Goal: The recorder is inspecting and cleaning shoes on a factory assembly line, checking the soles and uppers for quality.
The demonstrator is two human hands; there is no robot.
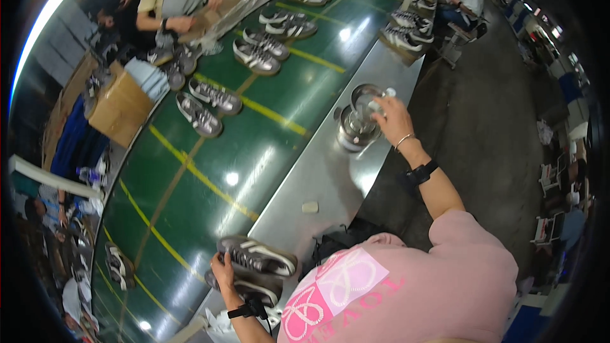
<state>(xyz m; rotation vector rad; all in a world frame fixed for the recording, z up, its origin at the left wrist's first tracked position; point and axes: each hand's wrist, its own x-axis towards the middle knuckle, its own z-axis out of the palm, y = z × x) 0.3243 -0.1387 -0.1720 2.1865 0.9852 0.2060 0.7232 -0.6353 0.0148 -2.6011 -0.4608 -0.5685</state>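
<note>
Near the lower middle, my left hand [222,271] grips the heel end of a dark grey sneaker [257,256] with pale stripes. Its mate, a second sneaker [254,289], lies beside it, partly under my wrist. My right hand [395,121] reaches far forward over a round metal pot [356,132] on the steel ledge. A round, shiny metal lid [365,96] stands tilted up behind the pot. The fingers of that hand are bent together around something small and whitish at the pot's mouth; its kind is too blurred to tell.
A steel ledge [295,181] runs along the green conveyor belt [210,194], with a small pale block [310,207] on it. Pairs of silver sneakers [198,114] stand along the belt. Across it, a co-worker [181,9] handles brown material beside a cardboard box [119,107].
</note>
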